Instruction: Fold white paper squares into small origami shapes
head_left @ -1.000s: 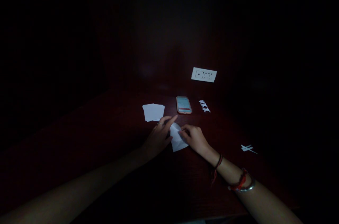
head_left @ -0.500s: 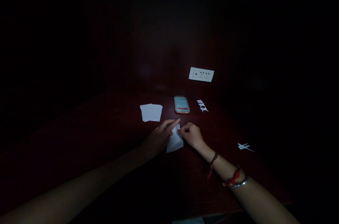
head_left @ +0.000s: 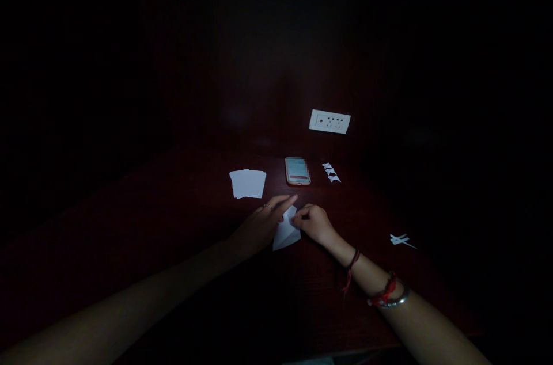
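Note:
A small sheet of white paper (head_left: 287,234) lies on the dark red table between my hands, with a fold line running across it. My left hand (head_left: 264,223) rests over its left edge, the index finger stretched past the top and the thumb against the paper. My right hand (head_left: 314,222) pinches the sheet's upper right edge between thumb and curled fingers. Beyond my left hand sits a stack of white paper sheets (head_left: 247,183). A phone (head_left: 298,171) with a lit screen lies just past my hands.
Small folded white paper pieces (head_left: 331,173) lie in a row right of the phone. Thin white paper strips (head_left: 401,240) are crossed on the table at the right. A white socket panel (head_left: 330,121) is on the back wall. The surroundings are very dark.
My right hand has shifted slightly down along the paper's right edge, and the sheet's top right corner now looks more angled. The view has moved a little; the other things stay in place.

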Available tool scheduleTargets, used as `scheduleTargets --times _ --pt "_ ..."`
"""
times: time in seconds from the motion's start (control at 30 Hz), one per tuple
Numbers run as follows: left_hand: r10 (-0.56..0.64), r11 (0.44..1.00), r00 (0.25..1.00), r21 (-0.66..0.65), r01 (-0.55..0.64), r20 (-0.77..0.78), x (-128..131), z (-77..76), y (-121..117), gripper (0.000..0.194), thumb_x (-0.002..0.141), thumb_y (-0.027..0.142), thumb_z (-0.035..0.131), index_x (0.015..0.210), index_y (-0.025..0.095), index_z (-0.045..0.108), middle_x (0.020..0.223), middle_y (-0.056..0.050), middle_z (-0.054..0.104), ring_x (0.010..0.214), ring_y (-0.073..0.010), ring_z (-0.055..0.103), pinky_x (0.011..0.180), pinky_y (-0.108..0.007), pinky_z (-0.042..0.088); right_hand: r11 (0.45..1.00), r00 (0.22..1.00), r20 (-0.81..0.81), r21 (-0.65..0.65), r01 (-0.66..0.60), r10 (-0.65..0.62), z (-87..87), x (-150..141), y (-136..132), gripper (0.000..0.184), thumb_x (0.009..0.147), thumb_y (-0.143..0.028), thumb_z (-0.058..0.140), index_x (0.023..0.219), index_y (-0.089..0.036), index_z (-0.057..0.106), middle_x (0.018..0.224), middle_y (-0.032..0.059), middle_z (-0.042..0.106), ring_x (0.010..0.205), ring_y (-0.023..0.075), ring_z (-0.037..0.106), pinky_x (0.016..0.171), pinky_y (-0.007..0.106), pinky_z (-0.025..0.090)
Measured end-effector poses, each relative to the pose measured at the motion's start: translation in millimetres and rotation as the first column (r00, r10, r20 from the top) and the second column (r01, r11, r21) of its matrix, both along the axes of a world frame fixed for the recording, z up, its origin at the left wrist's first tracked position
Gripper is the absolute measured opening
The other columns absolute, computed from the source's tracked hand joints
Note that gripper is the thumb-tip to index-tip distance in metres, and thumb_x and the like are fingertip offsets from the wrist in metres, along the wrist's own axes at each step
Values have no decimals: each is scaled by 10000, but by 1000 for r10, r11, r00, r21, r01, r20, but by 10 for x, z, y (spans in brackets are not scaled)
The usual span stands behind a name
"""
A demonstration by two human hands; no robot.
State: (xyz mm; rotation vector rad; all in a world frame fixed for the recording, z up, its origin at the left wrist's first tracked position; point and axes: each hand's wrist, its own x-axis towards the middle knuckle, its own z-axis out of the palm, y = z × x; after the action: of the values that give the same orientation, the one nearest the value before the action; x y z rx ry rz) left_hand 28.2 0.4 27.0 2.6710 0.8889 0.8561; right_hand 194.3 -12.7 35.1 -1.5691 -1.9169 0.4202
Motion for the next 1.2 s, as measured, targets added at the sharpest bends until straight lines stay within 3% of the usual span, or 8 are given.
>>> scheduleTargets --times 0.27,0.57,0.63,0.73,1.03,1.13,1.2 --pt "-81 993 988 -75 92 134 -10 -58 43 716 729 -11 356 1306 300 67 1308 -70 212 930 -147 520 798 -290 440 1000 1000 -4 -12 11 -11 -4 10 2 140 664 -196 537 591 -150 647 647 12 575 618 106 513 576 186 353" --pt "-90 994 989 -58 97 115 -4 -72 53 695 725 -16 337 1304 280 93 1307 -78 216 850 -122 538 819 -315 423 1000 1000 -10 -14 10 -10 -41 25 26 99 636 -208 572 598 -143 637 619 -5 550 581 94 484 550 187 349" --pt "-84 994 990 -60 92 115 -8 -65 54 696 717 -15 344 1303 274 103 1309 -82 219 845 -124 540 815 -315 426 1000 1000 -25 -14 -6 5 -53 29 28 116 626 -200 579 710 -155 645 623 -18 558 563 88 481 533 181 353" --pt "-80 993 989 -77 90 122 -14 -71 64 681 706 -3 359 1294 261 138 1311 -85 215 850 -126 542 802 -310 438 1000 995 -94 -3 -27 26 -62 30 24 332 617 -167 579 948 -178 595 663 -27 580 557 81 488 539 175 377" --pt "-34 999 996 6 33 81 -70 -124 84 322 736 97 428 1049 169 423 1275 -89 275 1074 -205 407 825 -340 418 996 993 -76 -16 -92 90 -51 51 -2 249 660 -181 558 895 -183 642 696 -3 627 593 97 529 577 191 399" --pt "-25 999 998 24 24 65 -75 -102 78 141 794 176 418 916 159 485 1219 -85 346 1093 -207 388 851 -344 392 989 989 -58 -35 -141 139 -44 75 -7 249 686 -221 553 916 -181 641 751 7 644 639 110 551 604 201 408" --pt "-7 1000 997 24 5 74 -72 -87 78 140 832 193 370 801 156 502 1173 -72 396 1083 -195 399 862 -340 379 983 983 -49 -23 -181 180 -38 85 -8 230 720 -245 521 900 -176 648 781 19 647 676 118 562 623 206 412"
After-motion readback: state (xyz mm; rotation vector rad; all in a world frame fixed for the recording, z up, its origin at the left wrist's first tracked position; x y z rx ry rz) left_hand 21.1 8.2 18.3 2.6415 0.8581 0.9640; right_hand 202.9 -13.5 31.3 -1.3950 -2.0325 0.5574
